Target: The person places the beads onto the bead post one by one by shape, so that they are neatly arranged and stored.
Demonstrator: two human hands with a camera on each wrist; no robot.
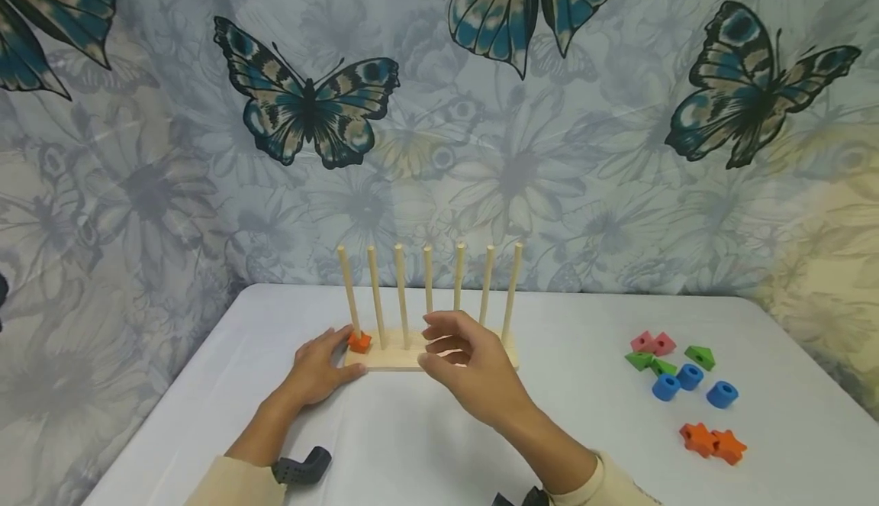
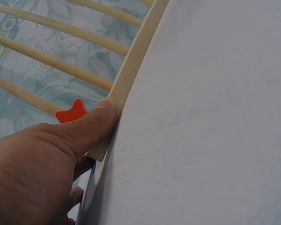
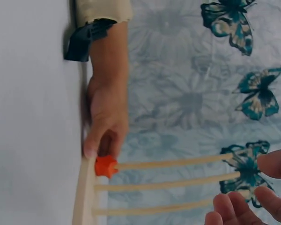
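A wooden peg board (image 1: 393, 361) with a row of several upright pegs stands on the table. At the foot of its leftmost peg sits an orange star bead (image 1: 359, 344), threaded on that peg; the left wrist view shows the same star bead (image 2: 74, 111). My left hand (image 1: 316, 369) grips the board's left end, thumb on the front edge and fingers round the far side. In front of the middle pegs my right hand (image 1: 481, 376) hovers, fingers loosely curved and apart from the thumb, holding nothing. It hides part of the board's right half.
To the right on the white table (image 1: 563, 445) lie pink beads (image 1: 652, 343), green triangular beads (image 1: 700, 356), blue cylinder beads (image 1: 722, 394) and two touching orange star beads (image 1: 714, 443). A butterfly-patterned cloth (image 1: 522, 185) hangs behind the table.
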